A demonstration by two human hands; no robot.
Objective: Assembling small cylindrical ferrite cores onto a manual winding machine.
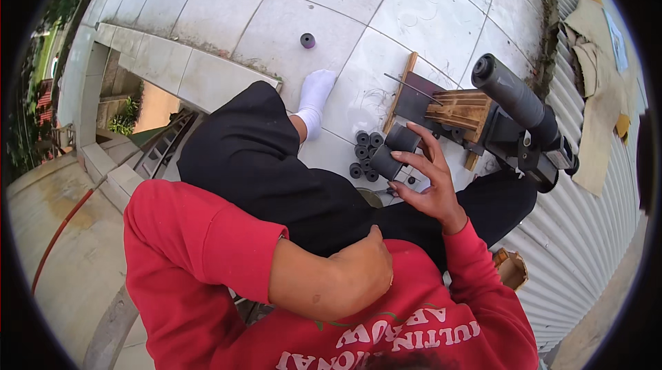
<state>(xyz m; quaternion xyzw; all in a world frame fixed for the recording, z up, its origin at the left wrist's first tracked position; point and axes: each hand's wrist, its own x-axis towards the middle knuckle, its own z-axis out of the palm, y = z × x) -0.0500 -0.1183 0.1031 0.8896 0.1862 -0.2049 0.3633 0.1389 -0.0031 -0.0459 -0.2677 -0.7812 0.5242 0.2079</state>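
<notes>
My right hand [429, 175] is closed around a dark cylinder [387, 162], its fingertips and thumb pressed to the sides. Against it sits another black cylinder [403, 138], also touched by a finger. Just left of these, several small black rollers [362, 152] with centre holes are stacked on the tiles. My left hand [362, 260] rests against my lap and belly, its fingers hidden from view. Beyond my right hand stands a dark machine with a wooden block [458, 111], a thin metal rod [412, 88] and a long black cylindrical body [514, 97].
A lone black roller [307, 40] stands on the tiled floor [289, 18], past my white-socked foot [317, 97]. Corrugated metal sheeting [586, 246] runs along the right, with cardboard [598, 94] on it. An open carton [510, 270] sits by my right arm. A low tiled ledge [162, 66] borders the left.
</notes>
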